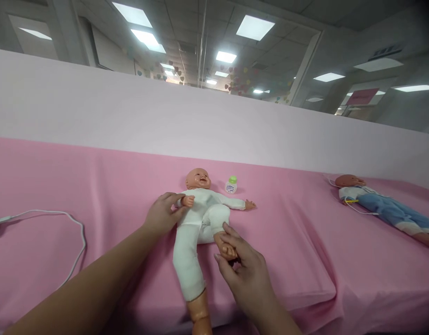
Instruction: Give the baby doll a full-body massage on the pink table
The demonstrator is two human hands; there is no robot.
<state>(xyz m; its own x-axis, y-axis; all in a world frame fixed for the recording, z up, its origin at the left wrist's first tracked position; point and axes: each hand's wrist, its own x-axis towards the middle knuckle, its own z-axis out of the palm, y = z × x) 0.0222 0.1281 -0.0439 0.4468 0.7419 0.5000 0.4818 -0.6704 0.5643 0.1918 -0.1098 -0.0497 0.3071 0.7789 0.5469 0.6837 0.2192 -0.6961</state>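
Observation:
A baby doll in a white bodysuit with long legs lies on its back, its head toward the wall. My left hand is closed around the doll's forearm beside its chest, thumb below and fingers above. With my right hand I grip the doll's bare foot, and that leg is bent up at the knee. The doll's other leg is stretched toward me, and its far arm lies out to the right. Close to the doll's head stands a small white bottle with a green cap.
Pink cloth covers the table, with a fold and edge at the right. A second doll in blue clothes lies far right with a thin tube. A white cable runs along the left. Behind are a white wall and glass.

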